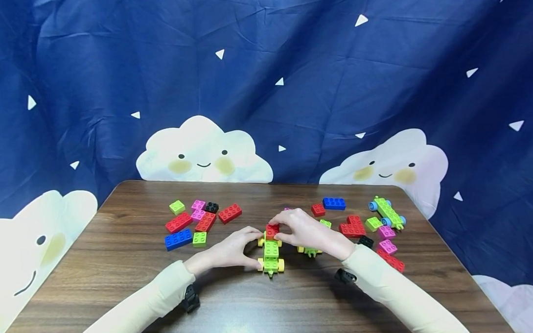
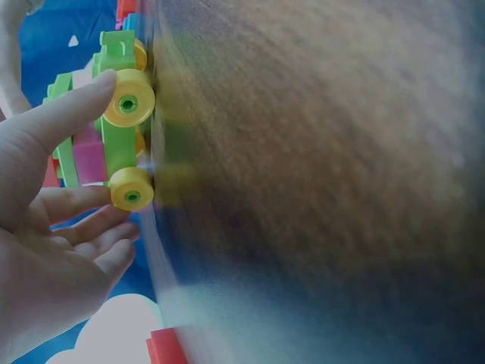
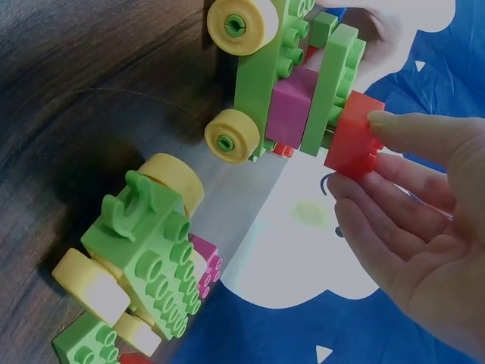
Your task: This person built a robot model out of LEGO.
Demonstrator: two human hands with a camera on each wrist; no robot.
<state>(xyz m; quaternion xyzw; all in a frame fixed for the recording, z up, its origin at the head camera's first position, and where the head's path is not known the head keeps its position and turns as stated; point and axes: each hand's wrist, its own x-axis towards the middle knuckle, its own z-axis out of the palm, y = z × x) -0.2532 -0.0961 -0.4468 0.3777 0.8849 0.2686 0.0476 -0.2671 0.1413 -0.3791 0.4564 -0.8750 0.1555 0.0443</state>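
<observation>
A green toy car (image 1: 271, 248) with yellow wheels stands in the middle of the table. In the right wrist view, a pink brick (image 3: 291, 110) on its base bears a green plate (image 3: 331, 91), with a red brick (image 3: 353, 135) at one end of that plate. My right hand (image 1: 301, 229) pinches this red brick between thumb and fingers. From the left side, my left hand (image 1: 229, 249) holds the car, its thumb at one yellow wheel (image 2: 130, 98) and the index finger by the other. A second green car base (image 3: 144, 250) with yellow wheels stands beside it, partly hidden by my right hand in the head view.
To the left lie loose bricks, among them a blue brick (image 1: 178, 239) and a red brick (image 1: 230, 213). Beyond my right hand are another blue brick (image 1: 334, 204), red bricks (image 1: 352, 227), pink bricks (image 1: 387, 233) and a green car base (image 1: 388, 212) with blue wheels.
</observation>
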